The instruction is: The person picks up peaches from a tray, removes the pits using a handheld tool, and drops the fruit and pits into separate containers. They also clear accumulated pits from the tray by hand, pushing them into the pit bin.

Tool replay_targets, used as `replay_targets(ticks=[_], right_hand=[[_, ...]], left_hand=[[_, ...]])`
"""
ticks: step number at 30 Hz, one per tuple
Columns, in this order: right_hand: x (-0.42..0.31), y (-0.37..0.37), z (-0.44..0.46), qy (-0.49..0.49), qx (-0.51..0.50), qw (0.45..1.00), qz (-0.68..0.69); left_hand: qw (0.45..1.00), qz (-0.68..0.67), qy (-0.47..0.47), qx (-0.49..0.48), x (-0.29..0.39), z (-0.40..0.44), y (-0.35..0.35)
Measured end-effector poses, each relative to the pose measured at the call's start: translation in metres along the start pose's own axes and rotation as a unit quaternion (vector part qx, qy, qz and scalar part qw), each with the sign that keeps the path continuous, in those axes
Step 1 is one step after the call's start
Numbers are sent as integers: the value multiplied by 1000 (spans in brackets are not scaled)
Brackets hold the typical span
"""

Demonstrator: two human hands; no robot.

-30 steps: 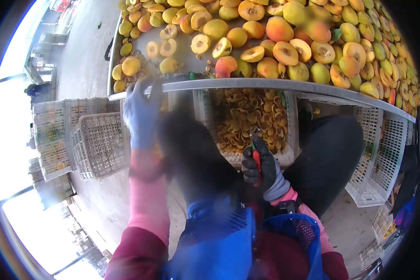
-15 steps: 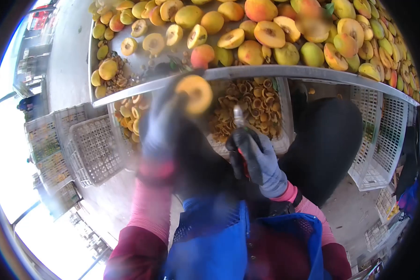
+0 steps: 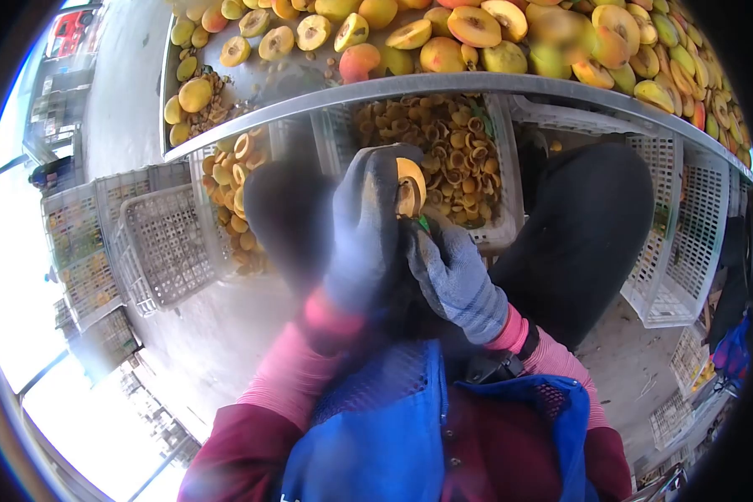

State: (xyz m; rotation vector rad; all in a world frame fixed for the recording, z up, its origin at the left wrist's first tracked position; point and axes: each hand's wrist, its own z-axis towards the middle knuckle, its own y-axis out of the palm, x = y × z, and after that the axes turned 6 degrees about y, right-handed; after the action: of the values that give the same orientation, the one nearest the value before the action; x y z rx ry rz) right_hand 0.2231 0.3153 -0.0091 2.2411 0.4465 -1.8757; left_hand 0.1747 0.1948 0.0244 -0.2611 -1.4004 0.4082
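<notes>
In the head view my left hand (image 3: 364, 217), in a grey glove, is closed around a halved yellow peach (image 3: 411, 187) with its cut face turned to the right. My right hand (image 3: 464, 280), gloved too, has come up against it, its fingers wrapped round a pitting tool whose working end is hidden at the fruit. A bit of green (image 3: 424, 224) shows between the hands. Below them both is my lap. Just beyond, a crate (image 3: 510, 180) holds many thin peach scraps and rings.
A metal-edged table (image 3: 443, 81) carries whole and halved peaches (image 3: 474, 27). Under its left side stands a crate of peach halves (image 3: 241, 188). Plastic crates stand at left (image 3: 171, 255) and right (image 3: 678, 234). My knees flank the scrap crate.
My left hand has brought the peach half down and right, from near the table edge to my right hand. The tool's metal tip, visible before, is now hidden at the fruit.
</notes>
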Motion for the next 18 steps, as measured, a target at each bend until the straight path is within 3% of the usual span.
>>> replay_targets(ticks=[3, 5, 7, 9, 15, 18], right_hand=[[3, -2, -5, 50, -15, 997, 63], [-3, -1, -10, -98, 81, 979, -159], [-12, 0, -9, -148, 124, 964, -183], [-22, -2, -5, -97, 112, 989, -11], [-22, -3, -9, -59, 97, 994, 7], [-22, -12, -13, 74, -19, 995, 61]], left_hand=[[991, 117, 66, -16, -6, -10, -4], [999, 38, 20, 9, 2, -11, -2], [982, -162, -82, 55, 17, -7, 9], [973, -198, -81, 83, 19, -9, 14], [977, -194, -59, 67, 15, -9, 16], [990, -142, -7, 4, 10, -7, 7]])
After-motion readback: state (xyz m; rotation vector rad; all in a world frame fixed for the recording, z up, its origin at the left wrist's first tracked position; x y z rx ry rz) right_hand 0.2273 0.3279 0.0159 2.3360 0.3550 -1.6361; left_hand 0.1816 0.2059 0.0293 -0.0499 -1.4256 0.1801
